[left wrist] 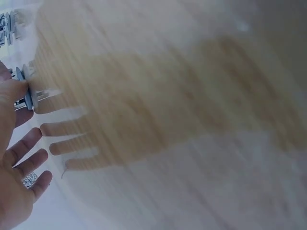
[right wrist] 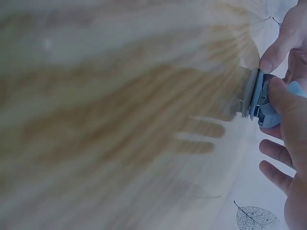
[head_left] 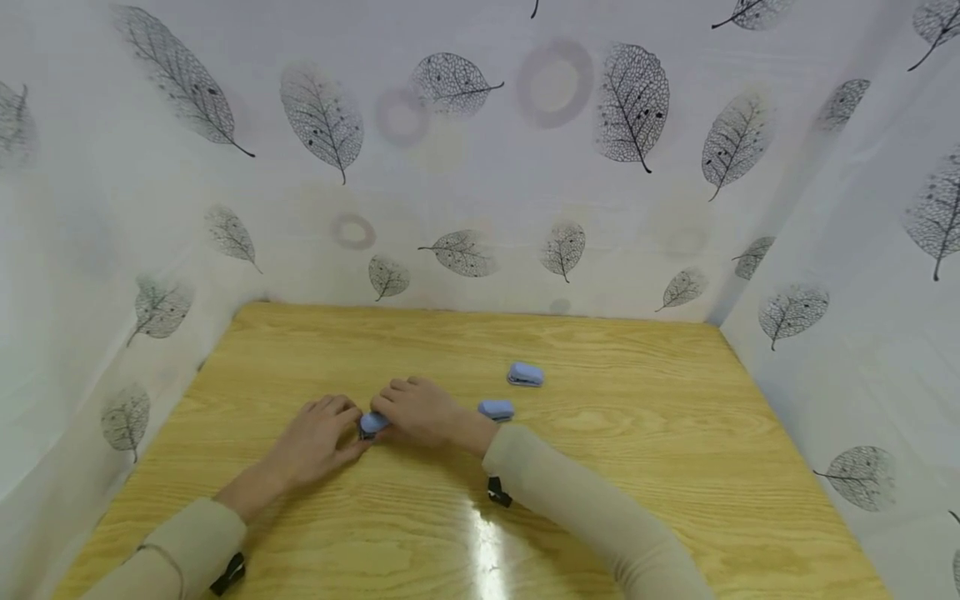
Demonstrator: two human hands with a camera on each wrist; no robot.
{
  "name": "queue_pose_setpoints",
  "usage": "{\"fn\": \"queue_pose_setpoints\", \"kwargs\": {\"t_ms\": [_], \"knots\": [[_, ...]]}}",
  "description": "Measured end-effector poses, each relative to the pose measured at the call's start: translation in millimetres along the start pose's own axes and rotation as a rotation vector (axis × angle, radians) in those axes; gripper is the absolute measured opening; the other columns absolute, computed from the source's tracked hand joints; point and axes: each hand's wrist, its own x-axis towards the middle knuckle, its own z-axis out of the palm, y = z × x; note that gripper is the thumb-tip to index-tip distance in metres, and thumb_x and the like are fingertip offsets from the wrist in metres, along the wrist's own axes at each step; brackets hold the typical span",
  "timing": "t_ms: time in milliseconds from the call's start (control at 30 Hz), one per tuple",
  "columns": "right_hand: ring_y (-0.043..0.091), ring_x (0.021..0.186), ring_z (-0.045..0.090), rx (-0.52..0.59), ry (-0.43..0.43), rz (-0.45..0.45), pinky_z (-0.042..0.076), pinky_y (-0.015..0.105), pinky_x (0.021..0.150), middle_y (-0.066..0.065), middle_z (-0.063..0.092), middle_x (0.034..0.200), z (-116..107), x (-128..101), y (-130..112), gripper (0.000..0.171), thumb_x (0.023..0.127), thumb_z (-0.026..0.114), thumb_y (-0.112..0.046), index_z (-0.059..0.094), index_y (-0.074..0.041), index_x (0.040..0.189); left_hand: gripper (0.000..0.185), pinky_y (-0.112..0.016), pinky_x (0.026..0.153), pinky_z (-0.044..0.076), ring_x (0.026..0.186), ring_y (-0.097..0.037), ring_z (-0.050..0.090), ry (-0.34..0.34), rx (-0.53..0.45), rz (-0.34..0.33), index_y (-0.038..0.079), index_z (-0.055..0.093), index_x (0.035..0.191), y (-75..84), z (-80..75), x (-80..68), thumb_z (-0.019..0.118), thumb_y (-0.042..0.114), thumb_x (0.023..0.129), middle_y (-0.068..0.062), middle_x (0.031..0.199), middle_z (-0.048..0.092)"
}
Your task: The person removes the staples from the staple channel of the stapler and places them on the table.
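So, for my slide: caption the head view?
Both hands hold a blue stapler; two more lie nearby.

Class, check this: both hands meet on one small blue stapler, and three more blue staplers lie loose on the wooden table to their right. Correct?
Not quite: the head view shows two loose staplers, one beside the right hand and one farther back. Both hands do meet on the held stapler, left hand included.

staplers: three small blue ones, one (head_left: 372, 423) between the hands, two (head_left: 497, 409) (head_left: 525, 374) lying apart | hands: two (head_left: 315, 440) (head_left: 423, 412) | table: one (head_left: 675, 433)
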Motion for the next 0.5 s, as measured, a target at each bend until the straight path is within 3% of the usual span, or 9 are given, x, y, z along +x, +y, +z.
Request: {"fn": "queue_pose_setpoints", "kwargs": {"t_ms": [200,500], "knots": [[0.010,0.117,0.064,-0.062,-0.047,0.036,0.053,0.028,0.102,-0.009,0.070,0.131,-8.0,-2.0,4.2,0.045,0.105,0.052,-0.059,0.062,-0.024,0.132,0.026,-0.053,0.085,0.057,0.100,-0.027,0.067,0.042,0.011,0.024,0.016,0.071,0.099,2.8,-1.8,0.4,0.086,0.034,0.088,-0.002,0.103,0.068],[0.010,0.107,0.062,-0.101,-0.084,0.075,0.054,0.027,0.094,-0.008,0.068,0.120,-13.8,-10.5,17.1,0.050,0.103,0.052,-0.066,0.062,-0.024,0.128,0.021,-0.058,0.093,0.056,0.108,-0.032,0.068,-0.001,0.002,-0.006,0.019,0.071,0.098,4.5,-5.6,1.6,0.084,0.033,0.089,-0.003,0.107,0.069]]}}
